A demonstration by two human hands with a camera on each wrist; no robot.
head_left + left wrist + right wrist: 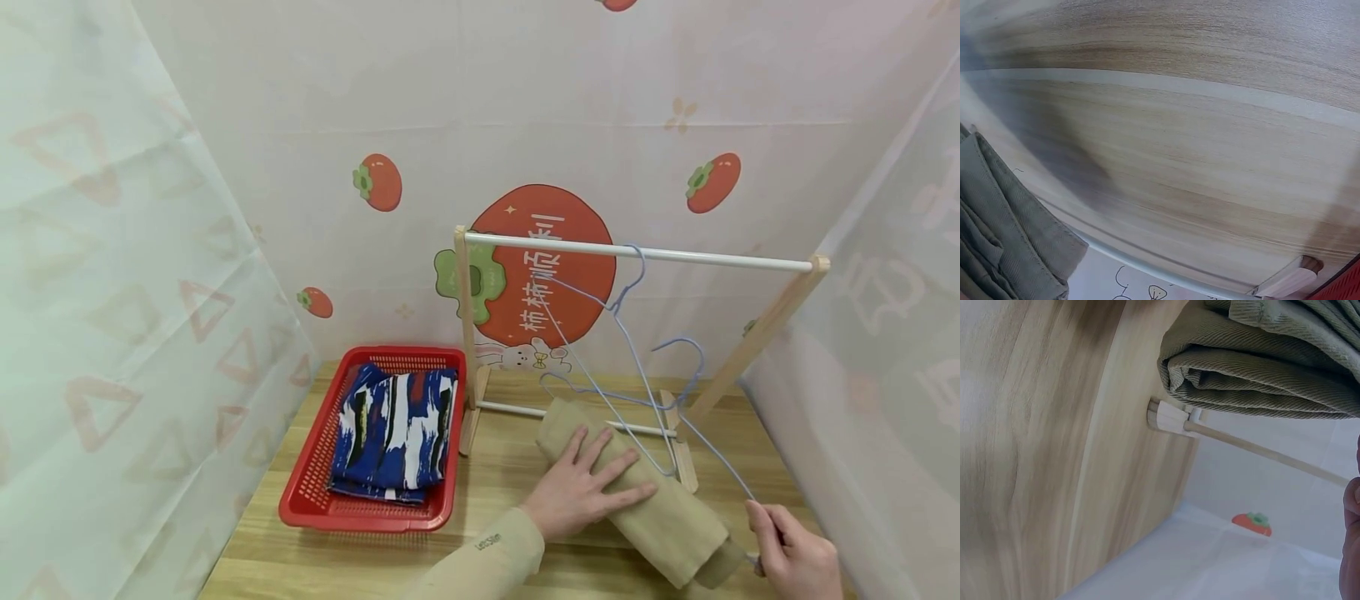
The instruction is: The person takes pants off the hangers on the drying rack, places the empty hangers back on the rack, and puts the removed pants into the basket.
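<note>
A folded khaki twill garment [660, 517] lies slantwise over a blue wire hanger [679, 403] in front of the rack. My left hand [581, 492] rests on top of the cloth with its fingers spread and straight. At the hanger's right-hand corner, my right hand [798, 554] pinches the wire between thumb and curled fingers. The cloth covers part of the hanger; its hook and both shoulders show. In the right wrist view the garment [1260, 369] shows several stacked layers, with fingers at the right edge. Its stitched edge [1029, 237] appears in the left wrist view.
A wooden rack with a white rail [735, 259] stands behind the hands. Another blue hanger [617, 310] hangs from that rail, its lower end close to the khaki cloth. On the left, a red basket [300, 492] holds a folded blue, white and black patterned cloth [397, 429].
</note>
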